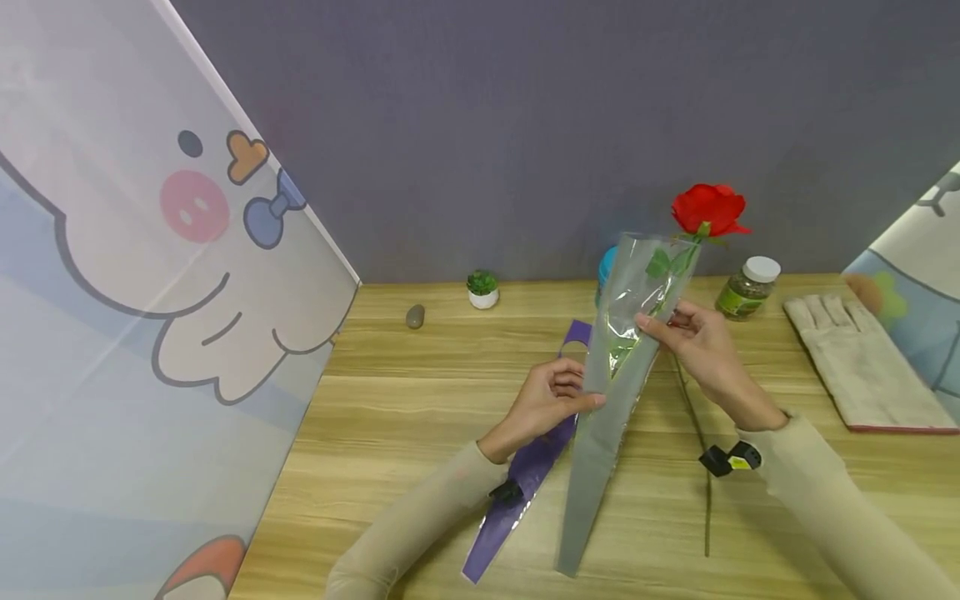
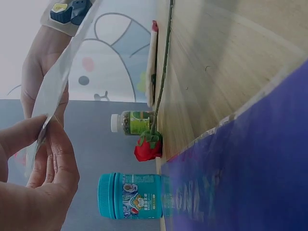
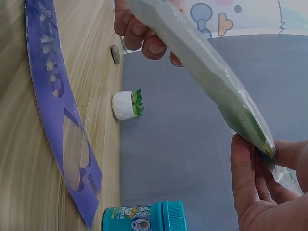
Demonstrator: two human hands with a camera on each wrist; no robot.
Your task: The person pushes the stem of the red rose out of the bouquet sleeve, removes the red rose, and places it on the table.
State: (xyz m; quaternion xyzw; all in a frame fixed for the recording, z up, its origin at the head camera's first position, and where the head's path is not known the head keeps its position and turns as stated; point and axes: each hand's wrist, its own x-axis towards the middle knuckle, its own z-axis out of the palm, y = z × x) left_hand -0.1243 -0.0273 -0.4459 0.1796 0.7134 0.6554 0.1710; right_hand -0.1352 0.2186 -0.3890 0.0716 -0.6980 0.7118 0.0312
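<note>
A red rose stands tilted in a clear and grey flower sleeve, its bloom above the sleeve's top edge. My left hand pinches the sleeve's left edge about midway along, thumb in front. Higher up, my right hand pinches the right edge between thumb and fingers, near the rose's leaves. Below the left forearm, a purple flower sleeve with cut-out letters lies on the table. A second red rose lies there too; its bloom is hidden behind the held sleeve in the head view.
Along the back of the wooden table stand a small potted succulent, a teal jar and a white-lidded jar. A grey pebble lies at the back left. Beige work gloves lie at the right.
</note>
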